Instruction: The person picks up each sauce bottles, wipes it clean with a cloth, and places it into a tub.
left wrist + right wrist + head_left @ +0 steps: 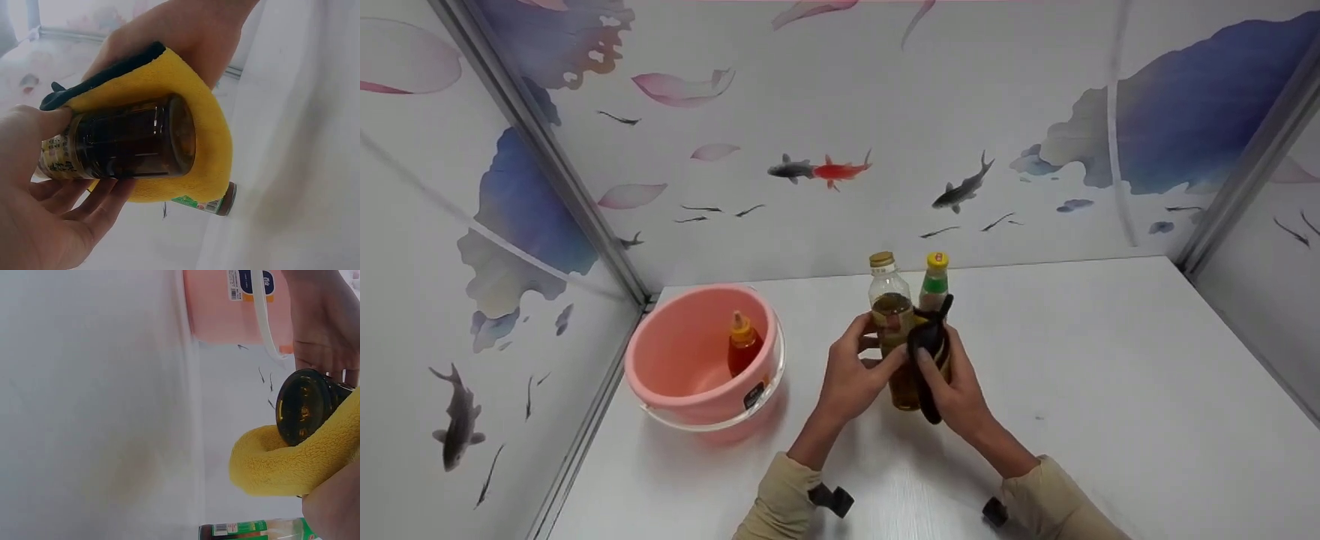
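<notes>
My left hand point(851, 375) grips a glass bottle point(891, 307) of dark brown liquid with a gold cap, lifted above the table. A yellow cloth point(211, 135) with a black edge is wrapped partway round the bottle's side, and my right hand point(964, 390) holds it there, thumb on the black part. From the left wrist view, the bottle's base points toward the right and its label lies near my left fingers. Behind the cloth stands a second bottle point(935, 279) with a yellow cap and green label, touched by neither hand; its lower part is hidden in the head view.
To the left on the white table point(1110, 390) stands a pink bucket point(660, 375) with a white handle. Inside it is a squeeze bottle point(744, 346) with a yellow top and red-brown contents. A wall point(1035, 97) printed with fish rises behind the table.
</notes>
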A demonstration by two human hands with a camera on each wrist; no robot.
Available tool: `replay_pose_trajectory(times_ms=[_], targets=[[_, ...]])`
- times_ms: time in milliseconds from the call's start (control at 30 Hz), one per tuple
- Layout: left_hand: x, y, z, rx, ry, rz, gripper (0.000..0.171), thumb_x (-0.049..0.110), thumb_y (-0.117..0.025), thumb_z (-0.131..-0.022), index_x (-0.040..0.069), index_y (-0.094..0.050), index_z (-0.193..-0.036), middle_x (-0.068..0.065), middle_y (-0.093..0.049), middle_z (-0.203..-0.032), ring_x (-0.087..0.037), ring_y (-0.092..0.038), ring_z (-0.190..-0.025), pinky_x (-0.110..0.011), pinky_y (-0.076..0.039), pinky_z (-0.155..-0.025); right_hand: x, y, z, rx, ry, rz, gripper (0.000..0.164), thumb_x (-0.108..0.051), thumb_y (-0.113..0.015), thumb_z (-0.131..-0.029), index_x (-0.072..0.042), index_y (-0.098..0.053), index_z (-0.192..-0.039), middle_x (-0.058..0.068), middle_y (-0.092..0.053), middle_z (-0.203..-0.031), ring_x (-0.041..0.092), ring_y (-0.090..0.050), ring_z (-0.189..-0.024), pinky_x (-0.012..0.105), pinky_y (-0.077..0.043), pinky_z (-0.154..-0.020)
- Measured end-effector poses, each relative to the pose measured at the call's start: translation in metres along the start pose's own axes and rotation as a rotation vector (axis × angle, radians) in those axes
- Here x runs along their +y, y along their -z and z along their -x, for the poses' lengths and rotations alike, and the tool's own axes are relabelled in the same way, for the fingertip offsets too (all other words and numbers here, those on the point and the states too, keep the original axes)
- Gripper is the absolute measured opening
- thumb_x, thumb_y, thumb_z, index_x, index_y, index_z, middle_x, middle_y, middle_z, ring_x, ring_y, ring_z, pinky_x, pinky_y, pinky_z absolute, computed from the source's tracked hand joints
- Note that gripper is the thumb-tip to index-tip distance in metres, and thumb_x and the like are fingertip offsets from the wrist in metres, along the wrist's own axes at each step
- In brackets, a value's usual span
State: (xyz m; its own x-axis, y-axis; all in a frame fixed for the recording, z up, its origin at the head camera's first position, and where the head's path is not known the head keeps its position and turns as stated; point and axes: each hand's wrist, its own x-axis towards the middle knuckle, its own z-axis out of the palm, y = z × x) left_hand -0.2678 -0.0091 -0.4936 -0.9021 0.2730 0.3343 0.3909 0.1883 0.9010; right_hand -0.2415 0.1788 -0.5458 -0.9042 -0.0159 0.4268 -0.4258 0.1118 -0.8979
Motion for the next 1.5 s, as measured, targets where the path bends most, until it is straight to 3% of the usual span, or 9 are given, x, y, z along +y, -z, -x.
replay_pose_trajectory(times_ms=[100, 233, 500, 733, 833, 1033, 1300, 1500], targets=[[0.002, 0.005, -0.001, 0.024, 0.01, -0.006, 0.062, 0.036, -0.081, -0.099, 0.016, -0.056, -0.152, -0.006, -0.071, -0.135, -0.02, -0.075, -0.111, -0.033, -0.067, -0.084, 0.0, -0.004, 0.004, -0.051, -0.007, -0.001, 0.054, -0.019, -0.052, -0.116, -0.023, -0.033, -0.167, 0.009, -0.055, -0.15, 0.021, -0.061, -0.129, 0.029, -0.053, -0.107], [0.002, 0.007, 0.0, -0.006, 0.021, 0.002, 0.062, 0.036, -0.08, -0.099, 0.019, -0.055, -0.153, -0.005, -0.069, -0.137, -0.02, -0.074, -0.112, -0.035, -0.067, -0.084, -0.001, -0.007, 0.006, -0.055, -0.028, -0.032, 0.052, -0.023, -0.049, -0.117, -0.023, -0.032, -0.166, 0.007, -0.054, -0.153, 0.022, -0.06, -0.133, 0.028, -0.052, -0.109], [0.001, 0.005, 0.002, -0.151, 0.053, 0.0, 0.062, 0.046, -0.078, -0.099, 0.03, -0.053, -0.154, 0.001, -0.064, -0.14, -0.019, -0.068, -0.122, -0.044, -0.064, -0.097, -0.004, -0.001, 0.003, 0.002, -0.006, -0.075, 0.051, -0.019, -0.042, -0.118, -0.015, -0.03, -0.167, 0.006, -0.053, -0.153, 0.023, -0.057, -0.137, 0.024, -0.048, -0.112], [-0.004, 0.004, 0.005, -0.316, 0.028, -0.027, 0.055, 0.042, -0.078, -0.1, 0.027, -0.058, -0.149, 0.003, -0.069, -0.133, -0.022, -0.067, -0.125, -0.047, -0.058, -0.11, -0.008, 0.008, -0.001, 0.043, 0.032, -0.069, 0.049, -0.018, -0.04, -0.118, -0.014, -0.032, -0.166, 0.008, -0.051, -0.158, 0.02, -0.054, -0.142, 0.021, -0.046, -0.115], [-0.004, 0.002, 0.006, -0.343, 0.015, -0.01, 0.056, 0.04, -0.078, -0.101, 0.026, -0.057, -0.151, 0.004, -0.068, -0.134, -0.024, -0.067, -0.126, -0.047, -0.057, -0.112, -0.009, 0.01, -0.001, 0.063, 0.037, -0.066, 0.047, -0.018, -0.041, -0.118, -0.015, -0.033, -0.165, 0.008, -0.052, -0.157, 0.02, -0.054, -0.143, 0.02, -0.046, -0.116], [-0.003, 0.001, 0.005, -0.243, 0.004, 0.061, 0.06, 0.035, -0.081, -0.099, 0.023, -0.053, -0.151, 0.0, -0.069, -0.135, -0.02, -0.068, -0.128, -0.039, -0.057, -0.112, -0.011, 0.009, -0.001, 0.077, 0.04, -0.06, 0.047, -0.016, -0.047, -0.117, -0.015, -0.036, -0.163, 0.005, -0.055, -0.151, 0.023, -0.058, -0.133, 0.024, -0.05, -0.111], [0.0, 0.009, 0.001, -0.077, 0.016, 0.136, 0.06, 0.032, -0.081, -0.1, 0.018, -0.055, -0.152, -0.006, -0.068, -0.141, -0.023, -0.07, -0.128, -0.04, -0.059, -0.109, -0.008, 0.001, 0.004, 0.048, 0.064, -0.031, 0.049, -0.013, -0.052, -0.114, -0.016, -0.04, -0.162, 0.005, -0.06, -0.143, 0.023, -0.064, -0.123, 0.029, -0.057, -0.101], [0.001, 0.008, 0.001, -0.044, 0.039, 0.153, 0.064, 0.032, -0.081, -0.1, 0.016, -0.051, -0.154, -0.008, -0.069, -0.142, -0.025, -0.071, -0.128, -0.039, -0.06, -0.107, -0.006, -0.001, 0.006, 0.045, 0.048, -0.014, 0.05, -0.015, -0.055, -0.113, -0.019, -0.041, -0.161, 0.004, -0.06, -0.145, 0.024, -0.064, -0.125, 0.03, -0.058, -0.1]])
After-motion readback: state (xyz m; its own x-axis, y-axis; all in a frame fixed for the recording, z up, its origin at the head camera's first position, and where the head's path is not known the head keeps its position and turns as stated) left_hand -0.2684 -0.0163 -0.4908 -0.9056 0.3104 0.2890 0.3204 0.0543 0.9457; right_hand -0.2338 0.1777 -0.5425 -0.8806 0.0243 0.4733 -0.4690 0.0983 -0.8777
